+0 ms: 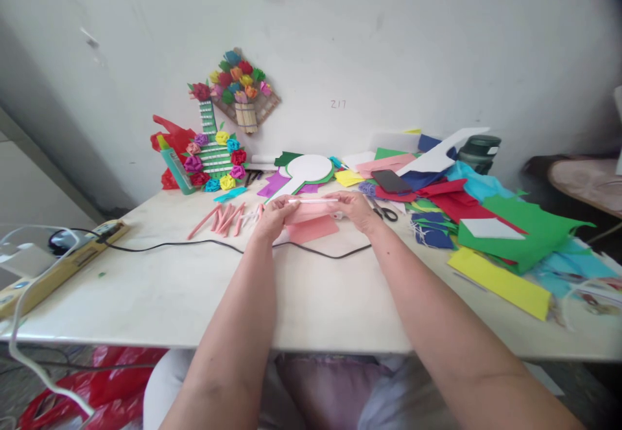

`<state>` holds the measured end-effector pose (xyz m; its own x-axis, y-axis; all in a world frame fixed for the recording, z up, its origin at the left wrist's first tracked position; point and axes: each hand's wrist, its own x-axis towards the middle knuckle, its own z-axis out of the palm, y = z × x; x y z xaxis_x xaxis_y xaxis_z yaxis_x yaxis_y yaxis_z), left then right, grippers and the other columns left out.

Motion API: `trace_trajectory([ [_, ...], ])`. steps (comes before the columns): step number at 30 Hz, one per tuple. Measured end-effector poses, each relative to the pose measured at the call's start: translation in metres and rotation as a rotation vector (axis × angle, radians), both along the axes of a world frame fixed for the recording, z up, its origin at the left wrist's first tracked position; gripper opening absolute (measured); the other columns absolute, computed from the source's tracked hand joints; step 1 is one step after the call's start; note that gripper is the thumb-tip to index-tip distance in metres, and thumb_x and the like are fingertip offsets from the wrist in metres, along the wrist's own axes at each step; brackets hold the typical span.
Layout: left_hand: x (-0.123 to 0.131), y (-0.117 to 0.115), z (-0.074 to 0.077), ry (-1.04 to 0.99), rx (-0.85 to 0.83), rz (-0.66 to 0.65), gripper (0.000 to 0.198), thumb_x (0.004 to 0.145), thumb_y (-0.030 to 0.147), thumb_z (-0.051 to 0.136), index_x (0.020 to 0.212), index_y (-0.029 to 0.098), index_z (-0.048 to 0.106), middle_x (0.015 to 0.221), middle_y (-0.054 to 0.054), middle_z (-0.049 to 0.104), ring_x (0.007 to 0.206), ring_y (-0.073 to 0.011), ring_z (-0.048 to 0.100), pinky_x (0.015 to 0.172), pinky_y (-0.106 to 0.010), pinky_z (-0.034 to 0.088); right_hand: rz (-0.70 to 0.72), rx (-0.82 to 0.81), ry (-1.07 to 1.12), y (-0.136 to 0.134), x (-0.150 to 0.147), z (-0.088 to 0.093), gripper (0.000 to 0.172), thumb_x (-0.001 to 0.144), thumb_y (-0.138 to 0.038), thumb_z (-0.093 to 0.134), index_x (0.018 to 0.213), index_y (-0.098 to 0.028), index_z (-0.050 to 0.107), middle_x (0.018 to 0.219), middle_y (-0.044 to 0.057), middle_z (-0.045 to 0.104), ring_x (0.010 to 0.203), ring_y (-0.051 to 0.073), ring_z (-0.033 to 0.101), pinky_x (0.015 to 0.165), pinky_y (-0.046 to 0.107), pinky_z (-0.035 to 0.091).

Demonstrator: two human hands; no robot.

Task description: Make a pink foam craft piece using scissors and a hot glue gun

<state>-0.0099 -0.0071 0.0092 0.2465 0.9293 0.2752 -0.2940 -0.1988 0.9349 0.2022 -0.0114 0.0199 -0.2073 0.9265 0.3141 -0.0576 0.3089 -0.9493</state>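
Both hands are pinching the ends of a thin white stick (313, 201), with a piece of pink paper (311, 210) hanging along it. My left hand (276, 217) has its closed fingers at the left end; my right hand (357, 210) grips the right end the same way. Beneath them, a second pink paper piece (313, 229) lies flat on the table (170, 294). Several rolled pink strips (226, 218) rest to the left of my left hand. Black-handled scissors (386, 211) lie just beyond my right hand. The fingertips' exact hold is blurred.
A black cable (170, 243) crosses the table from a power strip (82, 258). Coloured paper sheets (515, 223) and a phone (391, 181) cover the right side. A glue bottle (175, 168), a flower-decorated guitar shape (218, 155) and a white-green cutout (308, 168) stand or lie behind.
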Motion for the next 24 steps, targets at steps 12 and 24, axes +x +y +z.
trace_trajectory([
  [12,0.0009,0.0003,0.0001,-0.052,-0.053,0.043,0.036,0.056,0.031,0.076,0.085,0.015,0.063,0.066,0.0,0.062,0.057,-0.0105,0.057,0.056,-0.022,0.043,-0.044,0.037,-0.007,0.0046,0.0022,-0.0049,0.031,0.058,-0.032,0.072,0.082,-0.015,0.069,0.06,-0.001,0.058,0.053,0.009,0.049,0.049,0.023,0.039],
  [24,-0.0036,-0.001,0.0019,-0.154,-0.07,0.081,0.029,0.056,0.029,0.071,0.078,0.017,0.059,0.057,0.005,0.055,0.043,-0.0074,0.047,0.042,-0.02,0.035,-0.065,0.054,0.036,-0.0004,-0.0001,0.0005,0.021,0.053,-0.029,0.073,0.068,-0.017,0.066,0.065,0.0,0.061,0.059,0.011,0.053,0.058,0.027,0.044],
])
